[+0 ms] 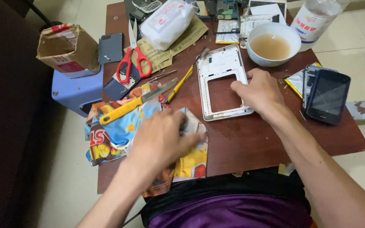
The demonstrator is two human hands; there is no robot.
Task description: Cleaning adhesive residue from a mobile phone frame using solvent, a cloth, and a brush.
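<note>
— Phone frame (224, 82) first: it lies flat on the dark wooden table (275, 139), in the middle, just below the white bowl (274, 44) of cloudy brownish liquid. It is a bare white shell — the big rectangular window in it is empty, and the table shows through.

— So it looks stripped already?

— As far as I can judge, yes. No screen, board or battery sits in it. A dark phone (327, 95) lies apart at the right edge, on top of a yellowish flat piece, and loose boards and parts crowd the far end of the table.

— What are the hands doing?

— Right hand (258, 90) rests on the frame's lower right corner, fingers curled over the edge; it seems to press or pinch there, but I cannot tell whether anything small sits between the fingertips. Left hand (161, 137) lies palm down on a colourful printed cloth (115, 131), fingers loosely bent toward the frame, and I cannot tell if it holds anything underneath.

— Tools?

— All lying untouched: a yellow-handled knife (136, 103) on the cloth, a thin yellow tool (181, 82) beside the frame's left side, red-handled scissors (134, 57) further back.

— So how far along is it?

— My judgement: the taking-apart is largely done, and the work now is on the frame itself, at that lower corner. Whether it is being cleaned or cleared of leftover bits, the view does not show. Nothing is fitted back in.
</note>
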